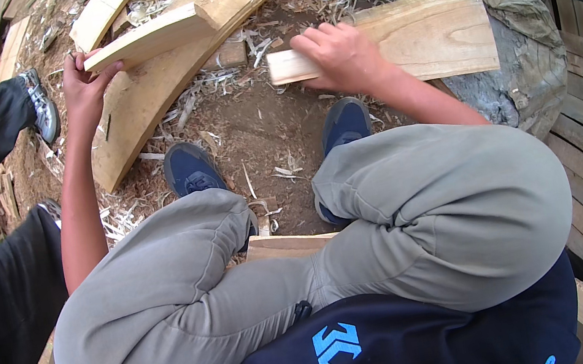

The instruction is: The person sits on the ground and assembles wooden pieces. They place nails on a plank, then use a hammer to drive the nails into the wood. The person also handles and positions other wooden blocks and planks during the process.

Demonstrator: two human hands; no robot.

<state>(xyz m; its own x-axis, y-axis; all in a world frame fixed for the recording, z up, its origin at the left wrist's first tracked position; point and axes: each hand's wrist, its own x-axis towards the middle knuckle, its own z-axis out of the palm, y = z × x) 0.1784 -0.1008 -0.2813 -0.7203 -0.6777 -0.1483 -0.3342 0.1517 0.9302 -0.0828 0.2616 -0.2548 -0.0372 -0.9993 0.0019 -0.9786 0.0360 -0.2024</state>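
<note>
1. Step in hand (my read): handling/positioning wood, 1 pc per hand; no cutting tool in either.
2. L hand (pixel 86 85): thumb & fingers clamped on the L end of short board (pixel 152 42). Board is out front, upper L, tilted, overlapping the curved slab (pixel 140 107) in view.
3. R hand (pixel 344 57): fingers wrapped tight round pale wood end (pixel 290 66), out front, beyond the shoes (pixel 193 169). Wide board (pixel 436 34) is directly R of this hand, overlapping the gray stump (pixel 511 68).
4. R hand hides the join, so can't tell if pale end & wide board are one pc.
5. Next move, I'd judge, calls for a firm L pinch, since only one end of that board is held & the far end could dip; also a steady R wrist so the wood doesn't twist.
6. Watch: loose shavings (pixel 196 94) on the ground, prob. slippery under wood; co-worker's shoe (pixel 43 108) off L, near the L forearm.
</note>
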